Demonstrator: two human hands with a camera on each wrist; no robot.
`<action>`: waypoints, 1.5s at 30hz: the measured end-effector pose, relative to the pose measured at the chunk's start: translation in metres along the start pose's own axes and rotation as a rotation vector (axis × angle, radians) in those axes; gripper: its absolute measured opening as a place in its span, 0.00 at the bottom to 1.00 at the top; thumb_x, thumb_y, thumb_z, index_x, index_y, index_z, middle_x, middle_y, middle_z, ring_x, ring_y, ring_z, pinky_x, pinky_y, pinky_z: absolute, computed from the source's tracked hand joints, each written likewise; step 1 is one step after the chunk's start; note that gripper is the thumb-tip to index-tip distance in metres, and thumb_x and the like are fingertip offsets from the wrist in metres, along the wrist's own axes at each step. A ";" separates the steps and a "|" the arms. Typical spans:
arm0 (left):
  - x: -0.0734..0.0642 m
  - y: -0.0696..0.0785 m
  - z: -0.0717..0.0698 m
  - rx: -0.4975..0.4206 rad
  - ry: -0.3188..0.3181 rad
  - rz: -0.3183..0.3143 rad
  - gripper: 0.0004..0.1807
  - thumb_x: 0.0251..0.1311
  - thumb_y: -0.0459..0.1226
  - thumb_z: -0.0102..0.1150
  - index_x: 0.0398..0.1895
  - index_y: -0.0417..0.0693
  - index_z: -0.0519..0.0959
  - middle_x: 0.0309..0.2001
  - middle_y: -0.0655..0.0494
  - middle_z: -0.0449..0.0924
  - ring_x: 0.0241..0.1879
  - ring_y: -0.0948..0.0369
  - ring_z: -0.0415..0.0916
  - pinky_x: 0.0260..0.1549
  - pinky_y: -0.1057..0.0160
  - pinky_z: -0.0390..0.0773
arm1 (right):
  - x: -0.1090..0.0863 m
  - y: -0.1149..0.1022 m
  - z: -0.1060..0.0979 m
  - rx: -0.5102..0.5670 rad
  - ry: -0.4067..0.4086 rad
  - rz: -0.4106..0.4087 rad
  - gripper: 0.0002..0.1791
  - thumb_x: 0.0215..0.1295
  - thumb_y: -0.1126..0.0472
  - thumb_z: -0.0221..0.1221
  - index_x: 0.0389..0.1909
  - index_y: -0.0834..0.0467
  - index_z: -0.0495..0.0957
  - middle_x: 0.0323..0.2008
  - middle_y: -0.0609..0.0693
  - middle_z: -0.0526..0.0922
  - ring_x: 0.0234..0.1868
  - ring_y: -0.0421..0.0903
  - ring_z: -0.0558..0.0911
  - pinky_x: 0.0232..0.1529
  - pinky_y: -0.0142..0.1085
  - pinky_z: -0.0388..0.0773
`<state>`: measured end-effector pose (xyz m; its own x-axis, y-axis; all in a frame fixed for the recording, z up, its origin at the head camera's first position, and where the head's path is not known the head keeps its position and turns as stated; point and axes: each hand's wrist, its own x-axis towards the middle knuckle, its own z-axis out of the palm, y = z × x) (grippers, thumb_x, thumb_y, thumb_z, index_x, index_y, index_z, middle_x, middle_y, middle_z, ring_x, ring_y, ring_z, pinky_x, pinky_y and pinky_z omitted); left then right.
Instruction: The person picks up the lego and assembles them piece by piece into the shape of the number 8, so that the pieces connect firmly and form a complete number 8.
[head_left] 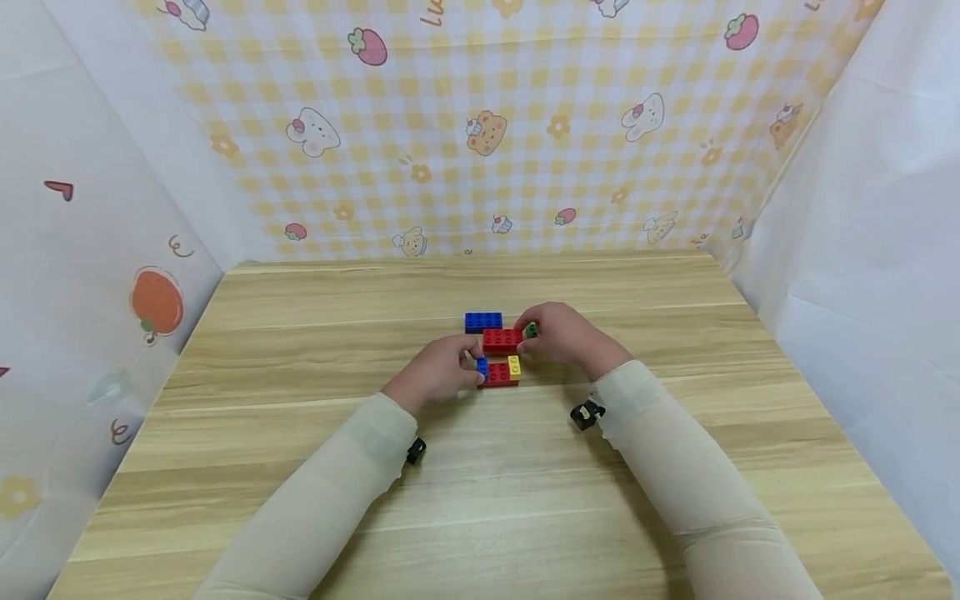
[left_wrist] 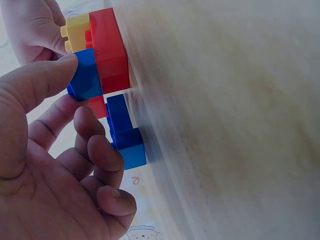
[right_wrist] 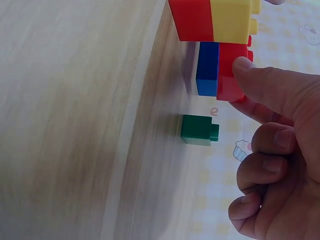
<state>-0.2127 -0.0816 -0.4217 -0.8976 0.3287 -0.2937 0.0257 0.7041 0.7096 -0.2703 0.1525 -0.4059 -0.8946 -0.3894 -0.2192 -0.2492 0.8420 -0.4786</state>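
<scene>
My left hand (head_left: 442,367) pinches a small blue brick (left_wrist: 86,75) between thumb and index finger. That brick sits on the left end of a red brick (head_left: 498,375), whose right end bears a small yellow brick (head_left: 513,367). Behind it, my right hand (head_left: 561,335) pinches the right end of a second red brick (head_left: 501,339) with thumb and index finger. A larger blue brick (head_left: 483,322) lies at the back; in the right wrist view the second red brick overlaps it just above. The other fingers of both hands are curled in.
A small green brick (right_wrist: 196,130) stands on the wooden table (head_left: 495,500) beyond the right hand, partly hidden by its fingers in the head view. A checked cloth (head_left: 480,183) hangs along the table's back edge, and white sheets (head_left: 862,208) flank both sides.
</scene>
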 end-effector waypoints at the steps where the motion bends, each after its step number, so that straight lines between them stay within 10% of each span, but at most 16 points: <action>1: 0.000 0.000 0.000 0.000 0.001 0.001 0.10 0.68 0.39 0.70 0.46 0.54 0.78 0.31 0.51 0.76 0.26 0.56 0.71 0.26 0.61 0.71 | -0.001 0.000 -0.001 -0.002 0.003 -0.003 0.19 0.68 0.55 0.71 0.57 0.55 0.86 0.43 0.52 0.85 0.43 0.52 0.78 0.52 0.45 0.77; 13: 0.001 0.001 0.001 0.018 0.008 -0.003 0.10 0.69 0.38 0.70 0.48 0.54 0.79 0.31 0.52 0.76 0.25 0.57 0.69 0.25 0.61 0.70 | -0.011 0.007 -0.001 -0.003 0.046 -0.045 0.18 0.68 0.54 0.71 0.56 0.54 0.86 0.28 0.50 0.75 0.31 0.47 0.72 0.34 0.40 0.68; 45: 0.000 -0.001 -0.001 -0.003 -0.001 0.002 0.13 0.68 0.40 0.70 0.49 0.51 0.78 0.34 0.51 0.77 0.30 0.55 0.72 0.29 0.60 0.73 | -0.036 -0.004 -0.001 0.111 0.037 -0.068 0.17 0.68 0.54 0.71 0.56 0.52 0.86 0.22 0.48 0.67 0.26 0.47 0.69 0.29 0.38 0.65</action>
<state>-0.2135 -0.0827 -0.4220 -0.8969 0.3310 -0.2931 0.0263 0.7017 0.7119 -0.2374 0.1640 -0.3949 -0.8905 -0.4287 -0.1522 -0.2695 0.7667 -0.5826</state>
